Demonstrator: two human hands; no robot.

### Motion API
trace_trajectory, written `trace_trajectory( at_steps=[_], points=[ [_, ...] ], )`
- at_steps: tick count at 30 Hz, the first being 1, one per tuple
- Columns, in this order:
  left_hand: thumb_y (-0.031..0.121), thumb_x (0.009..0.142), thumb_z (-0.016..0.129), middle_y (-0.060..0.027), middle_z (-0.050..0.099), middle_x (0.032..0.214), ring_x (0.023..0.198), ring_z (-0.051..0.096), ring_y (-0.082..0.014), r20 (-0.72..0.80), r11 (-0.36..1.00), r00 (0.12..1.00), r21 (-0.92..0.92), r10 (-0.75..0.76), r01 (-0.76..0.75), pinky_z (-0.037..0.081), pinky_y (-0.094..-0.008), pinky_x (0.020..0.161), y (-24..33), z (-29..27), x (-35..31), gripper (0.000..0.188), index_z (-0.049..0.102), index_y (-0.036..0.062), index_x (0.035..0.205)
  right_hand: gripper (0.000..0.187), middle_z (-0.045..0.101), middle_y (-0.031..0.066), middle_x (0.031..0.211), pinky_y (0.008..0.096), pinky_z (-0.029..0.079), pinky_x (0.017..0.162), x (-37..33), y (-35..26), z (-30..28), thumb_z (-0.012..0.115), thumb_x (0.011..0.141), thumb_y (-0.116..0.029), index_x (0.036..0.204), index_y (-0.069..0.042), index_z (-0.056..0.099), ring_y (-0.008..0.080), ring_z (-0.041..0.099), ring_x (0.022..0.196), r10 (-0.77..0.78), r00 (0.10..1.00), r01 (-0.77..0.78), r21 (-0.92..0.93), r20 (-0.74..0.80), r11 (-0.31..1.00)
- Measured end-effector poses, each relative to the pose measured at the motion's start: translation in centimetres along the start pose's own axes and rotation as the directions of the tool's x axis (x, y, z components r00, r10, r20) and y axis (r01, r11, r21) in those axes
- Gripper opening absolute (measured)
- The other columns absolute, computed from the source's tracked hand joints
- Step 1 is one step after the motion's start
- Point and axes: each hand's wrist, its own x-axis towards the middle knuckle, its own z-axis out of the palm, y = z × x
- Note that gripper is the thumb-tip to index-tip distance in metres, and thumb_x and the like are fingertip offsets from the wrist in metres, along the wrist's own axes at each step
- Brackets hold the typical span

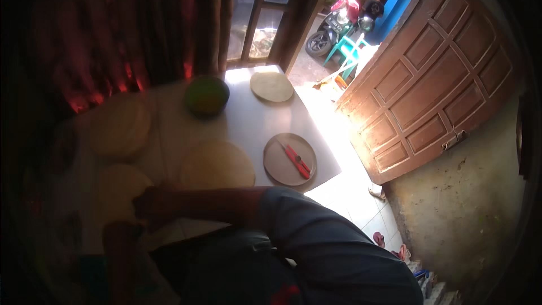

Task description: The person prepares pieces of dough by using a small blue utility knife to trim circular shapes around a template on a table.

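Observation:
In the dim lower left, both hands meet near the edge of a flat, round, pale sheet [116, 189] lying on the white table. My right hand [151, 204] reaches across from the right. Its fingers look curled closed by the sheet's right edge, and whatever they hold is hidden. Just below it, my left hand [123, 231] is close to the sheet's lower edge. Shadow hides its fingers. Beyond my right forearm lies a larger round pale sheet [217, 164], partly covered by the arm.
To the right, red-handled snips [297, 161] lie on a round tray [275, 172]. A green bowl [207, 97] and another pale disc [272, 86] stand farther back. More pale rounds [121, 127] lie far left. Past the table's right edge [322, 135] is an open wooden door [432, 79].

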Motion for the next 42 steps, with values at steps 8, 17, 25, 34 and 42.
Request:
trace_trajectory(
  at_steps=[8,17,25,34,42],
  points=[
    [0.038,0.098,0.056,-0.0148,0.072,0.101,0.095,0.068,-0.0319,-0.036,0.989,0.997,-0.125,0.069,-0.073,0.052,-0.0462,0.087,-5.2,1.3,-3.0,0.036,0.074,0.0069,0.102,0.042,0.065,0.0154,0.130,0.0606,0.049,0.095,6.1,-0.6,3.5,0.052,0.101,-0.040,0.129,-0.013,0.067,0.0363,0.063,0.118,0.130,0.991,-0.127,0.177,-0.009,0.976],
    [0.019,0.092,0.064,-0.0141,0.069,0.117,0.114,0.062,-0.0341,-0.165,0.965,0.984,-0.259,-0.070,0.025,0.047,-0.0491,0.101,-5.8,-1.1,-6.1,0.028,0.071,0.0086,0.117,0.025,0.067,0.0159,0.111,0.0479,0.054,0.088,3.6,0.2,-0.5,0.058,0.096,-0.032,0.100,-0.010,0.069,0.0358,0.066,0.104,-0.021,0.995,0.023,0.016,-0.099,1.000],
    [0.022,0.088,0.075,-0.0134,0.071,0.110,0.105,0.067,-0.0309,-0.376,0.956,0.926,-0.278,-0.019,-0.094,0.052,-0.0421,0.094,-10.1,-3.7,-3.9,0.026,0.074,0.0081,0.110,0.017,0.067,0.0115,0.105,0.0471,0.053,0.087,2.9,0.5,-2.5,0.064,0.087,-0.025,0.099,-0.013,0.069,0.0339,0.067,0.101,0.184,0.979,-0.183,0.013,-0.083,0.983],
    [0.025,0.096,0.071,-0.0053,0.072,0.088,0.080,0.066,-0.0140,-0.079,0.560,0.933,-0.817,-0.352,0.142,0.053,-0.0329,0.074,-13.0,-13.7,3.7,0.026,0.074,0.0001,0.102,0.027,0.071,0.0148,0.100,0.0473,0.053,0.085,7.4,5.5,-10.3,0.067,0.090,-0.032,0.104,-0.009,0.069,0.0355,0.067,0.099,0.118,0.899,-0.139,-0.020,-0.421,0.990],
    [0.024,0.098,0.068,0.0004,0.067,0.099,0.086,0.058,-0.0081,-0.344,0.708,0.888,-0.706,-0.304,-0.031,0.048,-0.0263,0.075,-13.4,-18.8,4.9,0.024,0.073,0.0032,0.108,0.028,0.070,0.0152,0.098,0.0463,0.052,0.083,4.0,4.1,-16.6,0.072,0.090,-0.032,0.107,-0.010,0.070,0.0351,0.067,0.097,0.102,0.833,-0.121,0.001,-0.543,0.993]
  ],
)
